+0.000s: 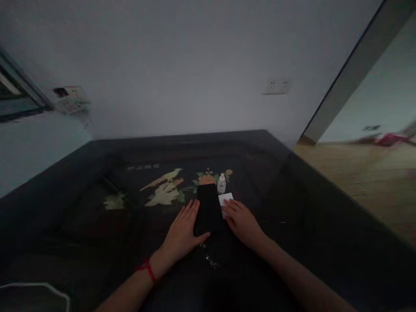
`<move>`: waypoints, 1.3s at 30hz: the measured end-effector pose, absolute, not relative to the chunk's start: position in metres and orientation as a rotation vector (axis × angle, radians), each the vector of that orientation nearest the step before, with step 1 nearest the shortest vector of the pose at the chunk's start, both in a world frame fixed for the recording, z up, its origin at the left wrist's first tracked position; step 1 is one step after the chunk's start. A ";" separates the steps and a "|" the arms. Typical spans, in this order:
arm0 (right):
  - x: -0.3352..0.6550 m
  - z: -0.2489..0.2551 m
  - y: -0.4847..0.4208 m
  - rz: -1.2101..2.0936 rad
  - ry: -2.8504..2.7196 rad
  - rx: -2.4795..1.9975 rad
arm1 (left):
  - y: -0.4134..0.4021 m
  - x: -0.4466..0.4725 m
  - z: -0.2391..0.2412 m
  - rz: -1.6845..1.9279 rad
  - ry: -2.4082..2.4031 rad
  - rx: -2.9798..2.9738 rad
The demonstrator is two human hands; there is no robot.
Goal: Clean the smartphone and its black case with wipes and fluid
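The left hand (182,229) flanks the flat-lying black smartphone (209,209) on its left and near sides, thumb spread, while the right hand's (243,219) bent fingers, pinching or merely resting, I cannot tell, cover the white square (226,197) just right, apparently unlifted, the small bottle (221,185) upright beyond.

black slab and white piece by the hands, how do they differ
The black slab is dark; the white piece is pale. The slab looks larger than what shows of the white piece. The left hand is at the slab's left edge, while the right hand partly covers the white piece. Both are on the dark table.
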State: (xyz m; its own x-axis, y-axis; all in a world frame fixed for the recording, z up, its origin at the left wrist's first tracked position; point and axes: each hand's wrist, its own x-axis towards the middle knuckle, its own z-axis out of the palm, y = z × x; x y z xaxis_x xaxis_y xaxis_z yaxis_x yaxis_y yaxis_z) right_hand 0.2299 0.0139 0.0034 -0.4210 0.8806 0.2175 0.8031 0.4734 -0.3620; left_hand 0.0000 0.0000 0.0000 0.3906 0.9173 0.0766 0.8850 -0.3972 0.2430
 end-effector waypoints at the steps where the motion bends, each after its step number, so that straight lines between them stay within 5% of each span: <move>1: 0.229 0.004 0.013 0.283 -2.345 -1.418 | -0.001 0.000 0.001 0.301 1.625 2.480; 39: 0.208 -0.005 0.028 0.745 -1.950 -1.230 | 0.006 -0.007 -0.003 0.530 1.540 2.237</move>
